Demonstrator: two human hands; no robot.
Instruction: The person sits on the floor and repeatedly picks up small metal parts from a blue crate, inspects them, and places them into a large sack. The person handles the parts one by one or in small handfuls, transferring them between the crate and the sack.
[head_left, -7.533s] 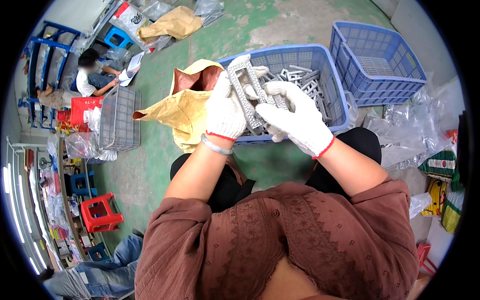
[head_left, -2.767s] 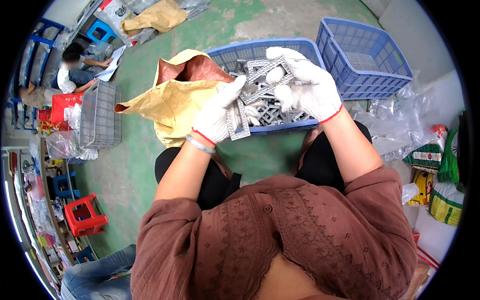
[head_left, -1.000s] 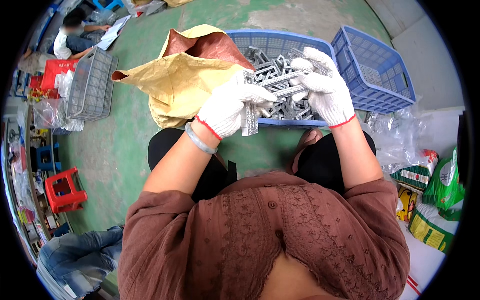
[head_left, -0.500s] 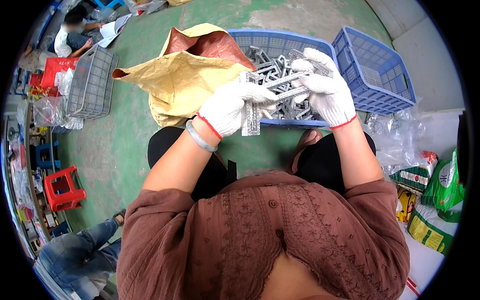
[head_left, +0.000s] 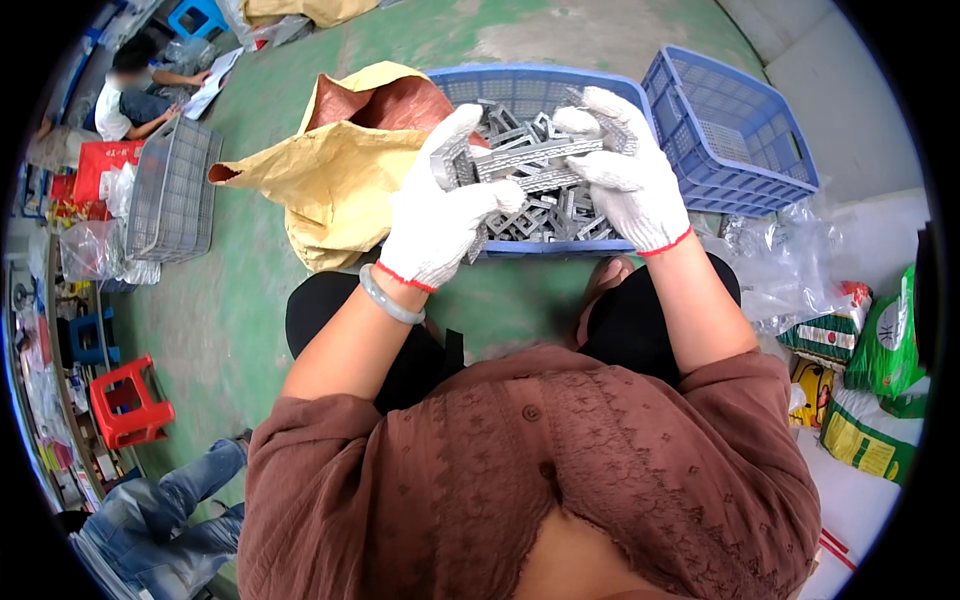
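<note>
Both my hands wear white knitted gloves with red cuffs, held over a blue plastic crate (head_left: 540, 72) of grey metal brackets (head_left: 545, 215). My left hand (head_left: 430, 215) has its thumb and fingers spread around a grey metal bracket (head_left: 458, 168) lying against its palm. My right hand (head_left: 640, 185) is closed on long grey metal brackets (head_left: 535, 155), which stretch left to the fingertips of my left hand. Whether the left fingertips touch them, I cannot tell. Part of the brackets in the right hand is hidden by its fingers.
Left of the crate slumps a yellow woven sack (head_left: 335, 170) with its mouth open. A second blue crate (head_left: 735, 135) stands to the right, near clear plastic bags (head_left: 780, 280). Farther left are a grey crate (head_left: 175, 190), a red stool (head_left: 130, 402) and a seated person (head_left: 125, 105).
My left hand has turned and opened its fingers wider; the bracket in it has tilted and moved up-left. My right hand keeps hold of its brackets. The whole view has shifted slightly.
</note>
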